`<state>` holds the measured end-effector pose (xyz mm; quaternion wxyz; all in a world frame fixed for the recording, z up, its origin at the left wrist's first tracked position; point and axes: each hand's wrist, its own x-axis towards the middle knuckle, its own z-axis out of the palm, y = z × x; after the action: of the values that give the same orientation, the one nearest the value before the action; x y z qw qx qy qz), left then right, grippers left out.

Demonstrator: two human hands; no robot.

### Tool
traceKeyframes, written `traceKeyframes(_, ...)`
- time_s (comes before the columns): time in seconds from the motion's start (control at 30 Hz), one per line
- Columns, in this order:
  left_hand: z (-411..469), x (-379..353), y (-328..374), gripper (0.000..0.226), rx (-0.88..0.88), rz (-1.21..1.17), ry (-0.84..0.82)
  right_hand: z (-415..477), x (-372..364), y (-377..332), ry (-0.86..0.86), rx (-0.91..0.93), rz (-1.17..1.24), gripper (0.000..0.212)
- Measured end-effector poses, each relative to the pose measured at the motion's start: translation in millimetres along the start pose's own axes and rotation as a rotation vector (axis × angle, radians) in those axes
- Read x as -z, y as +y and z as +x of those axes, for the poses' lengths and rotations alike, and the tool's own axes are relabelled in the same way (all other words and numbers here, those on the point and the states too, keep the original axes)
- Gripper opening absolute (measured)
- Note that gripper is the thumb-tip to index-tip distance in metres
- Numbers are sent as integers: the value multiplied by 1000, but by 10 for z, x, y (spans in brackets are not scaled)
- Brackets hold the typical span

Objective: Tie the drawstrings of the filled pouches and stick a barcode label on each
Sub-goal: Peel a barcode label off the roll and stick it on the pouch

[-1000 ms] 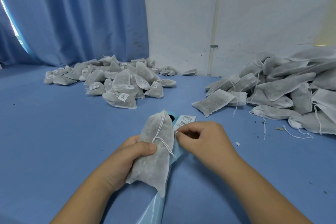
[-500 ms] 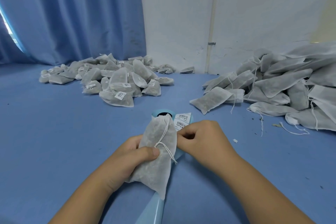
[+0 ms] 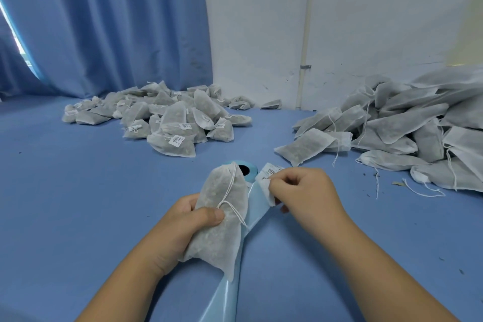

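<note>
My left grip [image 3: 188, 219] wraps the tied pouch [image 3: 222, 219] at six o'clock while my right grip [image 3: 305, 196] pinches a label [image 3: 265, 187] at its two o'clock, which could fold onto itself or tear if I yank.

Bare left grip [image 3: 187, 219] and right grip [image 3: 305, 196], bare forearms [image 3: 386, 274], short thumbnail [image 3: 216, 215]

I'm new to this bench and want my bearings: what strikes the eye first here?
Centre front, the left hand grips a filled white mesh drawstring pouch while the right hand pinches a white barcode label over a pale blue backing strip. Beyond, on the blue table, a pile of labelled pouches lies at left and a bigger heap of pouches, no labels showing, at right.
</note>
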<state>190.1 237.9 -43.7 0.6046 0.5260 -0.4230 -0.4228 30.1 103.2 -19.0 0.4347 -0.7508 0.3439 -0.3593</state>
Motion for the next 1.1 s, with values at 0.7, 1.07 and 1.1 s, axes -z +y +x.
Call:
traceKeyframes(0.7,231,-471,608,4,-187,43,283,13,1197,320,114,-91,113,22)
traceKeyframes(1.07,987,-1982,33,13,176,-122,90,-73,1840,509,539,-14,27,17)
traceKeyframes(1.1,995,-2039,-37,16,178,-97,87,-75,1845,514,554,9,-13,16)
